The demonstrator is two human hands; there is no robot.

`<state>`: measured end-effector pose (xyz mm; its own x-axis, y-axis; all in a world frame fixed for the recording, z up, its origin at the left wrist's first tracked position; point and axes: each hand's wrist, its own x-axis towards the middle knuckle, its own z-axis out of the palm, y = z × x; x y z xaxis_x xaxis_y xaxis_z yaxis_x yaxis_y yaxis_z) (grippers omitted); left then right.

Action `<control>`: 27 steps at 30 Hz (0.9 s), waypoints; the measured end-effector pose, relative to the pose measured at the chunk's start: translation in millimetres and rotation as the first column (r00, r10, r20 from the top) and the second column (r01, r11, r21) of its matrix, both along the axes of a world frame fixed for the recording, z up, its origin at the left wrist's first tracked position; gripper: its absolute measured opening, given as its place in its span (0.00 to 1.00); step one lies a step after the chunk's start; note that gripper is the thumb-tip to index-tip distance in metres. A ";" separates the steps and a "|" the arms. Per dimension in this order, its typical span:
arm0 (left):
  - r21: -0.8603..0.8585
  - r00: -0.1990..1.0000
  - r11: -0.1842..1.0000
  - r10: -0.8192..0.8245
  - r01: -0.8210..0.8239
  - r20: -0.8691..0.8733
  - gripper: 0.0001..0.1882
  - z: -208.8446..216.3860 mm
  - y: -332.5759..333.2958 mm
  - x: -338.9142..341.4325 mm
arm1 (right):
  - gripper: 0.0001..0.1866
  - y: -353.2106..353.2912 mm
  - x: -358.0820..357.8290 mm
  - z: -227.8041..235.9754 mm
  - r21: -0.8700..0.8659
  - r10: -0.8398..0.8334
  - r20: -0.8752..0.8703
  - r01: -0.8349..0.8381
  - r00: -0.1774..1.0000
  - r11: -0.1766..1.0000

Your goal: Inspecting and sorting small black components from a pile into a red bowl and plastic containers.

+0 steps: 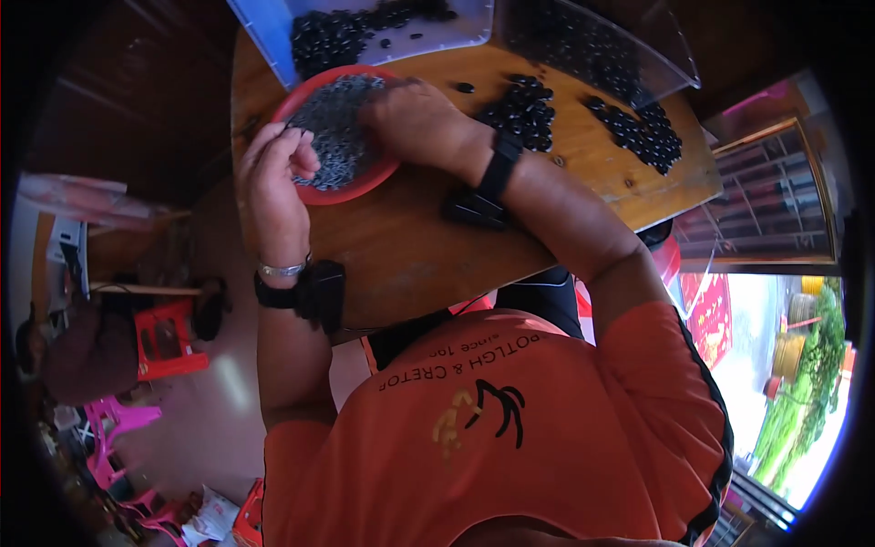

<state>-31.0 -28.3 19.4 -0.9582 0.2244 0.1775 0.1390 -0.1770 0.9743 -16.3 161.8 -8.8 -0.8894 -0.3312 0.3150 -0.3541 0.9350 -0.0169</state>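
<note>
Presently, both hands are at a red bowl, which sits on the left part of a wooden table and holds a heap of small grey metal pieces. Left hand: at the bowl's left rim, fingers bent and drawn in toward the thumb, tips over the heap; whether anything is pinched between them cannot be made out. Right hand: palm down, reaching across the bowl's right rim, fingers curled; the tips are dark and blurred, so its grasp is unclear. Left wrist carries a silver bracelet and a black device; right wrist, a black strap with a second device. Just beyond the bowl, a pale plastic box contains many shiny black pieces; contact between box and bowl is uncertain. Right of the right hand, a loose pile of black pieces lies on the wood, one single piece apart from it to the left. Farther right, a second pile lies by the edge of a clear bin, with more black pieces visible in the bin. Off to the left, on the floor: a red stool and a pink stool.
</note>
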 end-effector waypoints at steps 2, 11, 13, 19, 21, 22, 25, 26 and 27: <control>0.039 0.998 0.998 0.054 -0.055 0.022 0.09 1.4 0.3 0.9 | 0.06 -1.4 1.8 0.2 0.003 0.017 -0.005 -0.017 1.000 1.000; 0.005 1.000 1.000 -0.004 0.004 -0.022 0.10 -1.5 3.2 3.8 | 0.04 2.8 -4.9 -4.8 -0.239 0.074 -0.081 -0.092 0.994 0.967; 0.013 0.999 1.000 -0.016 0.017 -0.034 0.10 -0.6 3.1 3.8 | 0.04 4.2 -5.4 -3.6 -0.321 0.084 -0.057 -0.098 0.995 0.942; 0.001 0.999 1.000 -0.020 0.020 -0.028 0.10 -1.5 3.5 3.1 | 0.05 -5.6 2.5 0.4 -0.234 0.169 -0.083 -0.184 0.982 0.955; -0.011 0.999 1.000 -0.023 0.023 -0.036 0.10 -2.5 3.9 3.1 | 0.05 -8.9 2.8 1.1 -0.196 0.159 -0.062 -0.169 0.985 0.966; -0.015 0.999 1.000 -0.024 0.024 -0.039 0.10 -2.8 3.8 3.1 | 0.05 -9.7 3.0 1.5 -0.158 0.148 -0.042 -0.153 0.988 0.976; -0.015 0.998 0.999 -0.034 0.033 -0.046 0.10 -4.7 4.1 1.4 | 0.05 -6.8 -0.5 -3.9 -0.227 0.122 -0.027 -0.125 0.992 0.966; -0.013 0.998 0.999 -0.036 0.035 -0.046 0.09 -5.3 3.3 1.2 | 0.05 -7.5 -0.4 -2.6 -0.227 0.124 -0.027 -0.127 0.992 0.966; -0.013 0.998 0.999 -0.034 0.033 -0.046 0.09 -4.9 3.0 1.8 | 0.05 -8.2 -0.2 -0.6 -0.248 0.109 -0.003 -0.106 0.994 0.963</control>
